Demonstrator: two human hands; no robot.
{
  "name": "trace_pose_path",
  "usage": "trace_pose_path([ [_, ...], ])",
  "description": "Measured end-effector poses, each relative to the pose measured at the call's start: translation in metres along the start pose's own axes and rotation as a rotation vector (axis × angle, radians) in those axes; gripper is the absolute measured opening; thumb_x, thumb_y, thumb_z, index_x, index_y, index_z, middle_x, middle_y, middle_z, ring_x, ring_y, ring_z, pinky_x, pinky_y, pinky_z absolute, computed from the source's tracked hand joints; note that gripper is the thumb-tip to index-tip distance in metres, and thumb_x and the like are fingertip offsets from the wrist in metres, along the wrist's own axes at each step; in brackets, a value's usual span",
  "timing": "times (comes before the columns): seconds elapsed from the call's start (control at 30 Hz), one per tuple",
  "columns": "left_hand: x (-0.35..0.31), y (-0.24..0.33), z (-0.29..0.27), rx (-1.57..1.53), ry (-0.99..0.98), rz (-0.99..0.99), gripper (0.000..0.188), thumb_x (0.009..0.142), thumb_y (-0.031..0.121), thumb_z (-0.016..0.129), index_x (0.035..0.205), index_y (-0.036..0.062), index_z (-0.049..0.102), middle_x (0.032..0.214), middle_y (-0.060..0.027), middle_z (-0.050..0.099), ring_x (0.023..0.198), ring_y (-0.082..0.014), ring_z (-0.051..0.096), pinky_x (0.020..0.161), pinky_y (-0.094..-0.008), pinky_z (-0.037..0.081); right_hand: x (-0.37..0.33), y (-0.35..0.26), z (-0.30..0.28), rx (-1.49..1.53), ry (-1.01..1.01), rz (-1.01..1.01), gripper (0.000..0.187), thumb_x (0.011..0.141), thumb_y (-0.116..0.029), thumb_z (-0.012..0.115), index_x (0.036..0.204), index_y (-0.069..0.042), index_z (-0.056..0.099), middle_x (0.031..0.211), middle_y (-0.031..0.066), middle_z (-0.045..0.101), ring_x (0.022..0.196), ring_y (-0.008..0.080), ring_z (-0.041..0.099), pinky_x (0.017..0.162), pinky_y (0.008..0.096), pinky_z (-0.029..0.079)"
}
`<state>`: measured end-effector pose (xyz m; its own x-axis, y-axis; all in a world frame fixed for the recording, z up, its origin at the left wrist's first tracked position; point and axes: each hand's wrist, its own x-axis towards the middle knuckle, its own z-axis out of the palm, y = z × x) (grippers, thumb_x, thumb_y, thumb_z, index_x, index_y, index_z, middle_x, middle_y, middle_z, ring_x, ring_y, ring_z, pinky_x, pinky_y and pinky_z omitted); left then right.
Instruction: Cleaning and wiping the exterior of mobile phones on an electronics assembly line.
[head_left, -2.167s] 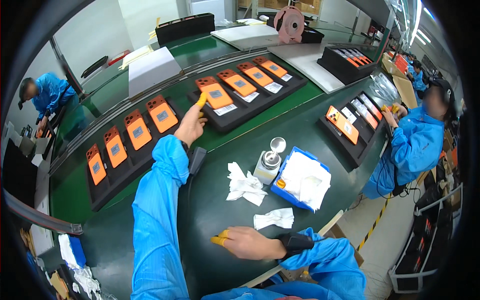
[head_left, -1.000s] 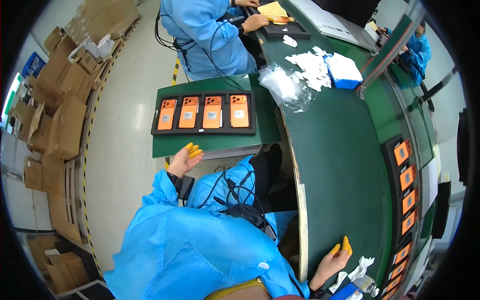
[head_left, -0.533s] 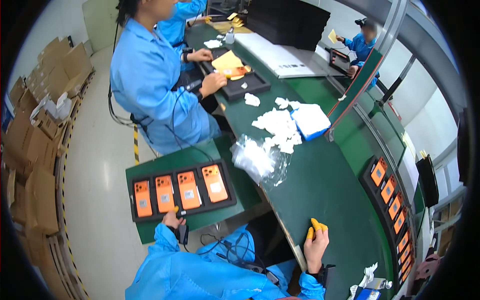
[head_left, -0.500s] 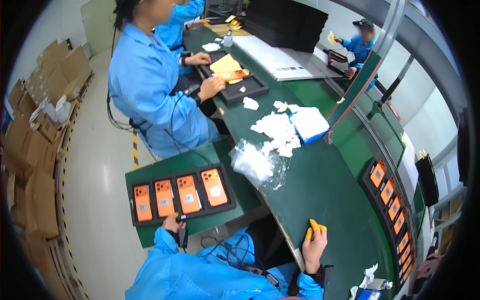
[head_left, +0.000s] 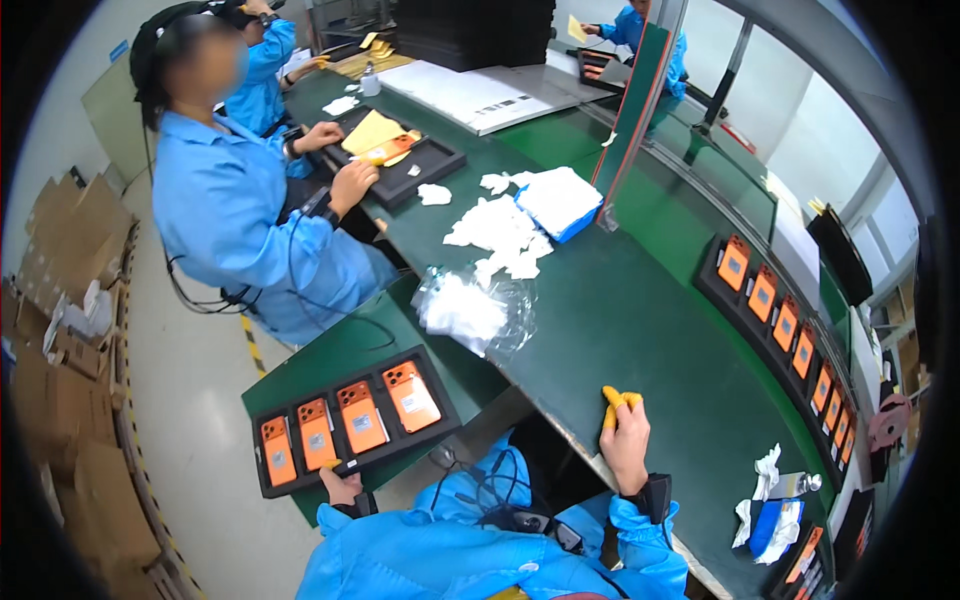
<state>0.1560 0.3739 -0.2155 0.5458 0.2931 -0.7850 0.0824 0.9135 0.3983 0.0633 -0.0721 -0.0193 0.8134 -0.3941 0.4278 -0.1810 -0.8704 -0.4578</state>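
At the near edge of a black tray (head_left: 350, 466) is my left hand (head_left: 343, 487), its yellow-covered fingertips closed on the rim. Several orange smartphones (head_left: 361, 418) lie in the tray's slots, camera side up, with pale labels on their backs. This tray sits on a green side board (head_left: 480, 385). My right hand (head_left: 627, 445) rests near the front edge of the green worktable (head_left: 590, 330), holding nothing. Yellow finger cots cover its fingertips; its index finger reaches forward while the others are bent and partly hidden.
Crumpled white wipes (head_left: 500, 235), a blue-white wipe pack (head_left: 560, 205) and clear plastic film (head_left: 470, 310) lie ahead. Phone trays (head_left: 770, 330) line the right side. A bottle (head_left: 795, 486) stands lower right. A co-worker (head_left: 215, 190) handles an orange phone (head_left: 388, 150) at left.
My view has turned, so the table things appear farther left and the lower-right bottle shows more fully. My left hand stays at the tray rim; my right hand stays on the table.
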Motion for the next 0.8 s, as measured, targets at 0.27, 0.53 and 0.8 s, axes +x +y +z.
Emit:
trace_pose_path([
  [0.27, -0.100, 0.046, -0.064, 0.009, -0.190, 0.314, 0.022, 0.077, 0.009, 0.052, 0.098, 0.0041, 0.058, 0.097, -0.0080, 0.063, 0.088, -0.0255, 0.063, 0.077, -0.0379, 0.054, -0.007, -0.004, -0.003, 0.013, -0.060, -0.071, 0.034, 0.079, 0.001, 0.057, 0.111, -0.003, 0.062, 0.104, 0.0187, 0.055, 0.090, 0.0359, 0.056, 0.079, 0.0405, 0.047],
  [0.53, -0.215, 0.073, -0.025, 0.035, -0.329, 0.435, 0.020, 0.076, 0.009, 0.054, 0.095, 0.0044, 0.059, 0.094, -0.0062, 0.064, 0.084, -0.0201, 0.063, 0.071, -0.0318, 0.054, -0.046, -0.033, -0.016, 0.469, -0.233, -0.033, 0.032, 0.084, -0.008, 0.060, 0.116, -0.002, 0.059, 0.096, 0.0155, 0.062, 0.082, 0.0301, 0.061, 0.070, 0.0352, 0.049],
  [0.8, -0.259, 0.004, 0.078, 0.285, -0.699, 0.160, 0.031, 0.074, 0.008, 0.055, 0.104, 0.0003, 0.059, 0.103, -0.0102, 0.064, 0.092, -0.0259, 0.062, 0.084, -0.0396, 0.050, -0.090, -0.048, -0.072, 0.801, -0.169, 0.061, 0.054, 0.087, -0.012, 0.061, 0.137, -0.001, 0.041, 0.119, 0.0182, 0.051, 0.094, 0.0244, 0.057, 0.078, 0.0308, 0.048],
])
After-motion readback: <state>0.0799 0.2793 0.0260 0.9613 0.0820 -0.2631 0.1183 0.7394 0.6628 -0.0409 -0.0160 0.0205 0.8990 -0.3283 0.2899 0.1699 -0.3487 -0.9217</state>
